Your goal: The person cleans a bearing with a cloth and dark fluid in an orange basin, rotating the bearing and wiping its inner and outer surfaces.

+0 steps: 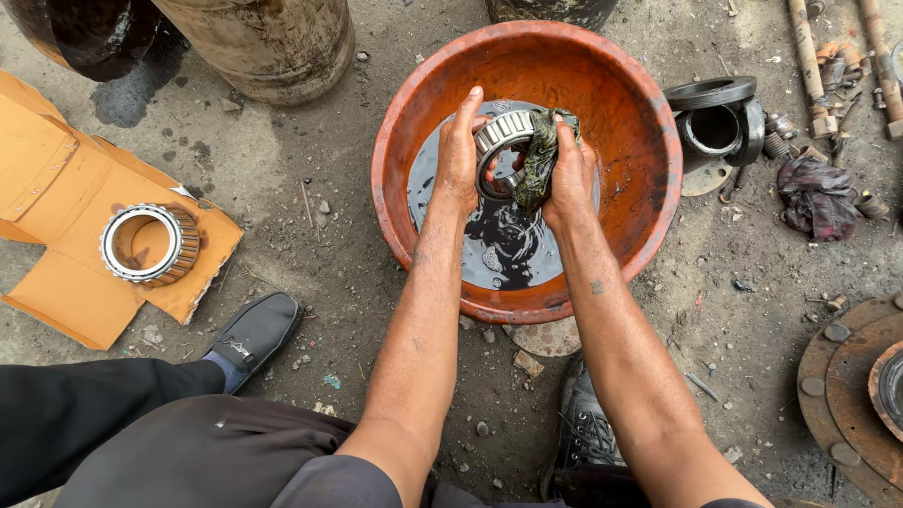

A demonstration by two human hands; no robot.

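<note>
Silver steel tapered roller bearing [499,141], standing on edge over round orange plastic basin [621,85]: left hand [458,155] gripping its left rim, right hand [571,174] pressing grimy green rag [541,150] against its right.

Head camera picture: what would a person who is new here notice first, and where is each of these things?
First comes the orange basin in the upper middle, with dark liquid in its bottom. Over it, the left hand holds a roller bearing, while the right hand presses a dirty rag on it. At the left, a second bearing lies on flattened orange cardboard.
</note>
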